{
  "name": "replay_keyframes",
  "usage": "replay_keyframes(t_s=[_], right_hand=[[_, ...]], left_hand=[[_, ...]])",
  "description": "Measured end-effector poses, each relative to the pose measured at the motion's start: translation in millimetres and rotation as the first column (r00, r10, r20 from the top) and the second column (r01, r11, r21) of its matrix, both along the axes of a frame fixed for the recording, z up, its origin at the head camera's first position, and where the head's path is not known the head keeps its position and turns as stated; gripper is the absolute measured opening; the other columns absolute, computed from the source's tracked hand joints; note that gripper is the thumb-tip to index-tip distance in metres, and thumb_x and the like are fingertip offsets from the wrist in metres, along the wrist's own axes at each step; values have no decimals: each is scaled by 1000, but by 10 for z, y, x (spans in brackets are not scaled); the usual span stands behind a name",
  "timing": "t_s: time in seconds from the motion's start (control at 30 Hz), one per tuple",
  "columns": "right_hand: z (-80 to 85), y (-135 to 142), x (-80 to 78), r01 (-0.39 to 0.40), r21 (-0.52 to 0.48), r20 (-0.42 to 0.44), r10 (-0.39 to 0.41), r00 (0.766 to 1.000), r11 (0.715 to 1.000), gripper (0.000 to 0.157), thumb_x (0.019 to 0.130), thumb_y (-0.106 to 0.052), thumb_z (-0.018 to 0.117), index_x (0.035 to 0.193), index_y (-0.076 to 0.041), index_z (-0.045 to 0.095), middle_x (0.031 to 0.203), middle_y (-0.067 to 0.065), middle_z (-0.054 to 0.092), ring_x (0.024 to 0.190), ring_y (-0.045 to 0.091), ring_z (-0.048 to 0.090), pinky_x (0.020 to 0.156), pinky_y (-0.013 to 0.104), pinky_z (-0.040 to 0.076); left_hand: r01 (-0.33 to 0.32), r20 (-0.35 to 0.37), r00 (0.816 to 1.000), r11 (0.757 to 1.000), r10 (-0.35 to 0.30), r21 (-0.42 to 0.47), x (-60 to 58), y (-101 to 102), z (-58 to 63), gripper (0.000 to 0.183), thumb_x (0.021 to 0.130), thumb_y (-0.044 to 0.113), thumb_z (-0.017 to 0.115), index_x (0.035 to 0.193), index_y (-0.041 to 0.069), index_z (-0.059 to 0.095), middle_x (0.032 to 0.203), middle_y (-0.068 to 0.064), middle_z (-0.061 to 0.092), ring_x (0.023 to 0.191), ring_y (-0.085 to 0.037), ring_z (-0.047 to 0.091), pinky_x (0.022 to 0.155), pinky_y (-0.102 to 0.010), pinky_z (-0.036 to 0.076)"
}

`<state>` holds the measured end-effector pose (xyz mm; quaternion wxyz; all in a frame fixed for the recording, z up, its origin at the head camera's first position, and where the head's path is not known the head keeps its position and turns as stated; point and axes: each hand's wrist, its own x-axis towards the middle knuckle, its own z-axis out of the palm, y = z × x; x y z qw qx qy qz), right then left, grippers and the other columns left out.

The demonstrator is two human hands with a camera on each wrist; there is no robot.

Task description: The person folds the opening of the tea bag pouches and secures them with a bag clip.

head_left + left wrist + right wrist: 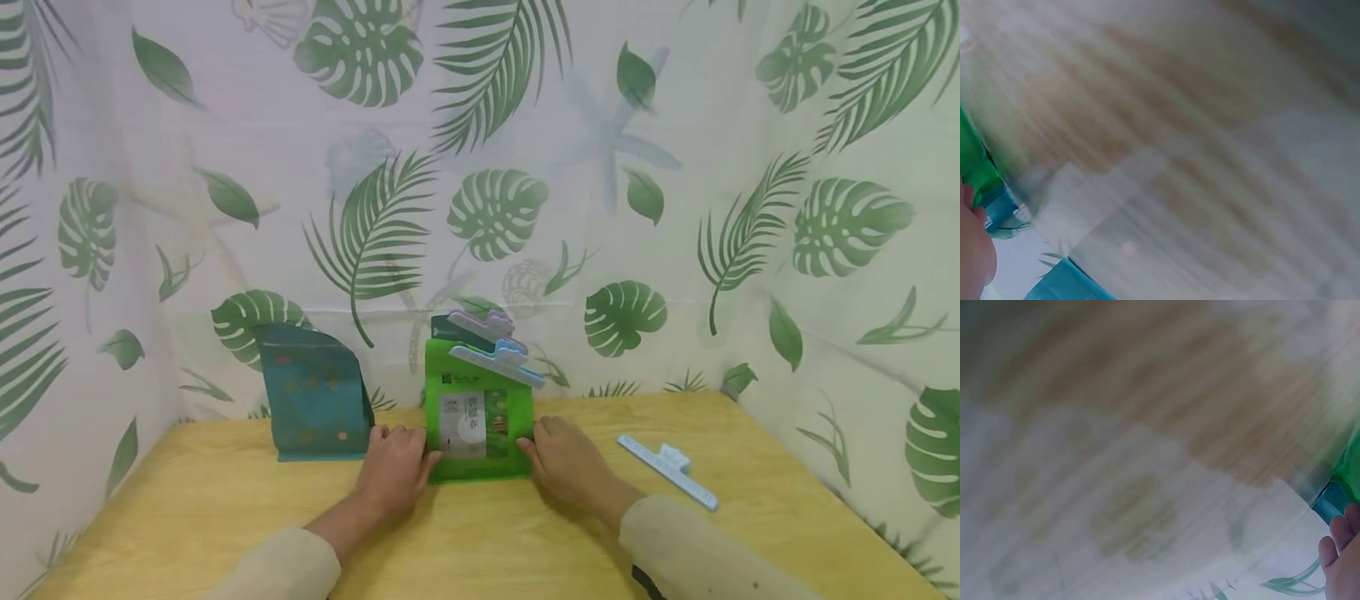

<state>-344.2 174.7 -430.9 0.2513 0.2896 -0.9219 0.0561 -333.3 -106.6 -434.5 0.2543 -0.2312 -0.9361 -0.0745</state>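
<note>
A bright green tea bag [480, 475] stands upright mid-table in the head view, its top closed by a slanted light blue sealing clip [495, 364]. My left hand [393, 469] grips its lower left side, thumb at the front edge. On the opposite side my right hand [567, 461] holds the lower right edge the same way. Directly behind stands a teal bag [442, 329], mostly hidden, with a purple clip [480, 325] across its top. The left wrist view shows part of the green bag [972, 150] beside the hand; the right wrist view catches fingertips [1341, 534] near it.
Another teal bag [315, 408], without a clip, stands at the left. A light blue clip [667, 471] lies on the wooden table [480, 542] at the right. Leaf-patterned curtains [525, 250] enclose the back and sides.
</note>
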Motion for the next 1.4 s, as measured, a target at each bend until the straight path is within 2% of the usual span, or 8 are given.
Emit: replay_keyframes(t_s=[0.17,0.4,0.5,0.73,0.9,1.1,1.27,1.4], right_hand=[[-39,-11,-54,23,7,5,-23,1000,1000,29,105,-24,51,79,-11,50,70,-2,42,65,13,41,62,32,43],[-24,-45,-74,8,19,-77,-7,997,1000,28,102,-20,57,78,-8,50,70,2,43,64,17,43,61,35,44],[-31,-45,-81,22,28,-79,-20,997,999,28,102,-20,57,78,-8,50,70,2,43,64,17,43,60,35,44],[-60,-38,-92,62,36,-18,-62,998,997,30,104,-22,53,77,-8,51,69,2,45,64,19,46,62,36,46],[-71,-39,-96,70,21,-11,-70,997,997,29,103,-20,55,78,-6,52,69,4,47,64,21,49,62,38,48],[-74,-52,-73,73,-11,35,-73,997,997,35,104,-22,53,71,-11,52,65,2,49,63,22,54,64,39,51],[-44,-63,-54,124,-20,161,-119,980,992,47,106,-28,47,61,-16,46,57,-3,43,54,15,47,57,36,50],[-20,-56,-43,134,12,187,-134,973,991,53,106,-33,45,56,-18,39,51,-5,35,47,11,39,51,33,46]], left_hand=[[-39,-9,999,998,39,-39,-73,20,-29,28,99,36,62,86,12,54,70,1,50,70,-19,50,78,-39,35],[-80,5,997,996,80,-38,-139,39,-9,29,99,37,61,87,12,53,71,-1,55,73,-21,54,82,-43,38],[-76,-1,997,996,76,-44,-144,45,-15,29,99,37,61,87,12,53,70,-1,56,72,-21,54,81,-42,38],[-76,-26,997,996,75,-48,-151,56,-55,29,99,37,61,86,13,53,71,-1,59,69,-19,51,77,-38,34],[-73,-15,997,996,73,-43,-163,59,-69,29,101,37,58,86,13,53,73,-1,60,71,-20,51,76,-38,33],[-74,10,997,996,75,-59,-144,29,-87,27,106,31,47,85,14,51,69,2,47,71,-21,48,76,-39,32],[-60,-10,998,996,60,-61,-150,16,-108,29,106,35,46,85,15,50,70,2,48,73,-22,51,77,-40,33],[-60,-24,998,995,58,-78,-155,-3,-122,30,106,37,46,85,15,52,70,2,50,73,-21,52,77,-39,34]])
